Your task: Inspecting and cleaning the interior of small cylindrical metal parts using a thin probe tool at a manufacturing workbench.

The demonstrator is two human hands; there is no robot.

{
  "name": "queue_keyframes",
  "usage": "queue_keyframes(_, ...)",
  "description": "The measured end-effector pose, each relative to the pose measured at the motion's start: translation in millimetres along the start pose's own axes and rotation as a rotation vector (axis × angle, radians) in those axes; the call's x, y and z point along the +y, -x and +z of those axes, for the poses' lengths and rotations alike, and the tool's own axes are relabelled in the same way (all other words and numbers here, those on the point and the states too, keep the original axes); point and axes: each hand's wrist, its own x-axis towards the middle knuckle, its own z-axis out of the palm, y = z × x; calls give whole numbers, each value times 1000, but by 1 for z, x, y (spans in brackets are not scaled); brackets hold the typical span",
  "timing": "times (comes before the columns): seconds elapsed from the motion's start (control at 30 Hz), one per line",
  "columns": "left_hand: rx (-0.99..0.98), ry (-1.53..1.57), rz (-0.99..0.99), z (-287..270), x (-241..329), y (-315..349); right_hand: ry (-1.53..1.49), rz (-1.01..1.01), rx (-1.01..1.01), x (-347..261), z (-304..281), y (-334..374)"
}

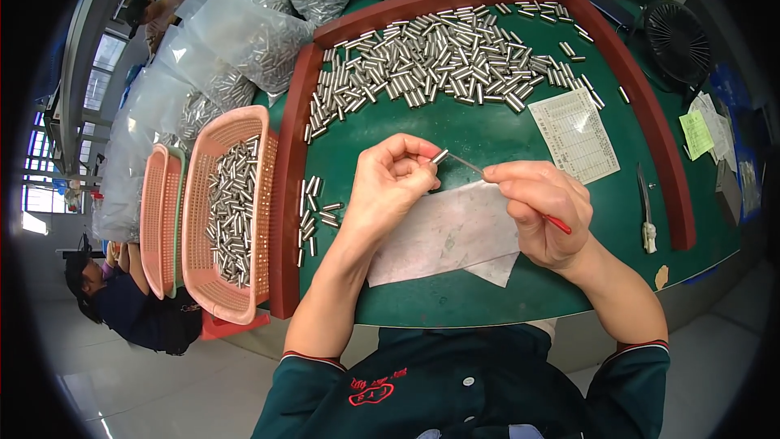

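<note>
My left hand [388, 181] pinches a small shiny metal cylinder [439, 157] between thumb and forefinger. My right hand [546, 205] is closed round a thin metal tool with a red handle [558, 224]; its exact kind is unclear. The slim shaft [466, 165] points left and its tip reaches the end of the cylinder. I cannot tell whether it goes inside. Below both hands a stained pale cloth [447, 232] lies on the green tabletop [382, 305]. Beyond them spreads a large heap of similar metal cylinders [422, 61].
A dark red wooden frame [286, 236] borders the work area. Left of it stands a pink basket [258, 276] of cylinders, with bulging plastic bags [272, 49] behind. At right are a printed sheet [574, 134], a caliper-like tool [645, 210] and a black fan [676, 41].
</note>
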Motion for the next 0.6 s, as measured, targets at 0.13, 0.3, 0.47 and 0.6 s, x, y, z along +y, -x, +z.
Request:
queue_keyframes(0.13,21,18,8,6,-2,3,11,-3,-3,-1,0,0)
queue_keyframes(0.3,48,19,116,13,-5,3,58,-41,15,-5,5,0)
queue_keyframes(0.47,149,-59,254,14,-8,2,86,-30,-20,-5,7,2)
queue_keyframes(0.6,278,-375,577,13,-13,-1,103,-135,-72,-5,6,-1)
